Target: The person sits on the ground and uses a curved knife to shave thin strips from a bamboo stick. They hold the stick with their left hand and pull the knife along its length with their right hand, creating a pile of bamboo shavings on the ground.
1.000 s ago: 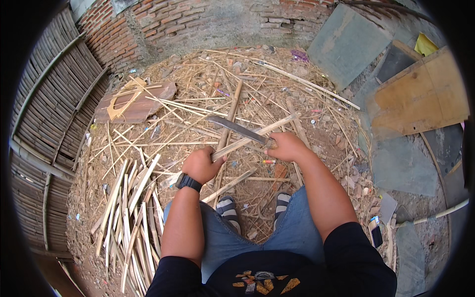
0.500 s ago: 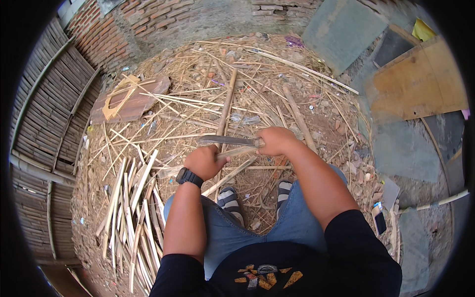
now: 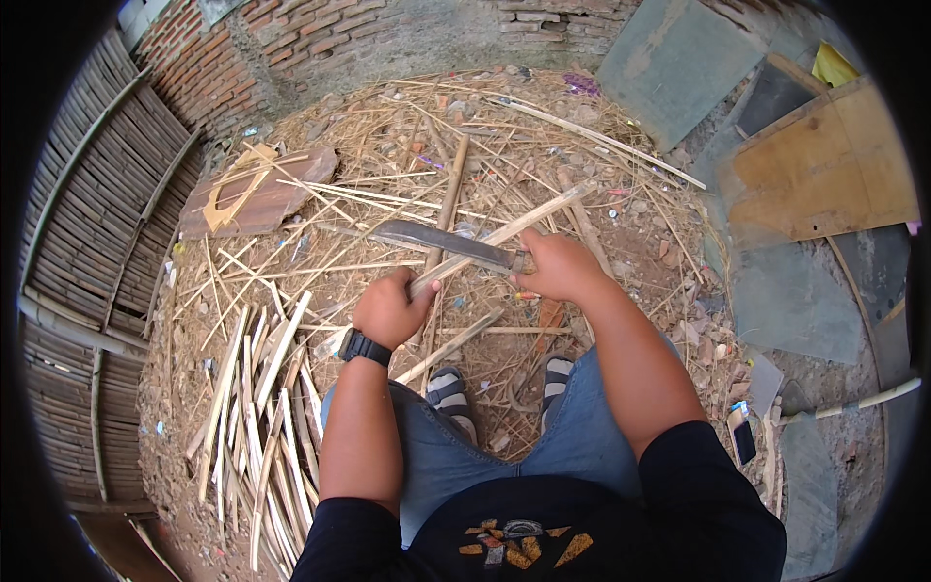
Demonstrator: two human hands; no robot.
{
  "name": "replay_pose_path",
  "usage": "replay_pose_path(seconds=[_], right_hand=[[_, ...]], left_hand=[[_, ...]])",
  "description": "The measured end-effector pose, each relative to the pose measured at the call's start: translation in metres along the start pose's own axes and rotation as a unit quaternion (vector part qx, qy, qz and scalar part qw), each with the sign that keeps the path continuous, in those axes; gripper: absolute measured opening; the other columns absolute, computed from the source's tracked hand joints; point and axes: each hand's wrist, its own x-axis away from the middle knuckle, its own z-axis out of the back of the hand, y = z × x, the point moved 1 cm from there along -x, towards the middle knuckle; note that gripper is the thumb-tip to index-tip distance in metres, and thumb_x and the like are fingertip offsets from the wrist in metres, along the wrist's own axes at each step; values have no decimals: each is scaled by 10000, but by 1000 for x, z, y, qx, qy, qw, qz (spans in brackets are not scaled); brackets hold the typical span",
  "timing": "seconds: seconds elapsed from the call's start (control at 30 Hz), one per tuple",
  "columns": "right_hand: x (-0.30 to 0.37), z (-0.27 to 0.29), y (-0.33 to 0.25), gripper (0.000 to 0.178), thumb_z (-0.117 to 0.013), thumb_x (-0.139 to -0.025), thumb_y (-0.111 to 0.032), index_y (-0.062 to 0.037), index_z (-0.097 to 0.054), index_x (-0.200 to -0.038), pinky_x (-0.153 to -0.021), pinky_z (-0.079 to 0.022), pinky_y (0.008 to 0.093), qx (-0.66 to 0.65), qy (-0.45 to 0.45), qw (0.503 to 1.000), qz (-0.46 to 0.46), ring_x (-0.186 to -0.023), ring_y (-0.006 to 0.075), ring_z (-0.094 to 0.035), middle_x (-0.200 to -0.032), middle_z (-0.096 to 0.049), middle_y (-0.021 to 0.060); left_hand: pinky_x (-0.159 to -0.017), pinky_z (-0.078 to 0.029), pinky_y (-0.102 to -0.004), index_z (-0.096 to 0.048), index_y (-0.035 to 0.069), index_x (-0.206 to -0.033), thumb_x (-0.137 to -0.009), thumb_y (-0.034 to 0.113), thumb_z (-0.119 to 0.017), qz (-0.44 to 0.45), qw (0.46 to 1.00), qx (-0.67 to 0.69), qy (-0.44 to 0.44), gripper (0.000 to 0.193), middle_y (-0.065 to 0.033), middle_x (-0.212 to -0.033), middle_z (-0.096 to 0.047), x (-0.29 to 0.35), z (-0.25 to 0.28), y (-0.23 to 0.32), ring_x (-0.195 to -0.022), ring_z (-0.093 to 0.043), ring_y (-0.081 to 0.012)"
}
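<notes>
My right hand (image 3: 555, 265) grips a machete (image 3: 436, 239), handle mostly hidden, blade just past nine o'clock; my left hand (image 3: 389, 308) grasps a wooden strip (image 3: 545, 212) aimed at two.

left head-worn fisheye view, wide, facing down, near the dark shirt (image 3: 543, 519)

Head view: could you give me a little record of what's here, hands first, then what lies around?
Left hand: holds a strip near its lower end
Right hand: grips a knife by its handle
Blade: points left, crosses the strip in view; contact hard to tell
Watch: black, on the left wrist
Left of the legs: pile of sticks
Right side: phone, brown board
Back: brick wall
</notes>
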Motion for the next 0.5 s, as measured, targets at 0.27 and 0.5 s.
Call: replay_pose_path(seconds=[0.27, 0.5], right_hand=[[-2, -6, 15, 459, -820, -831, -382, -55, -715, -1134, -851, -560, 504, 5, 49, 999, -18, -972, 412, -721, -1004, -746, 218], [-13, 3, 41, 589, -811, -836, -349, -38, -686, -1320, -928, -565, 459, -57, 12, 998, -20, -1061, 406, -713, -1151, -744, 227]], left_hand=[[-680, -571, -465, -710, 56, -944, -860, 488, -803, 4, 1000, -13, 4, 450, -154, -771, -731, -1, 5, 4, -743, -724, -363], [-688, -571, -475, -711, 65, -937, -872, 469, -793, 24, 999, 2, 34, 417, -165, -773, -728, 0, 8, -1, -754, -724, -367]])
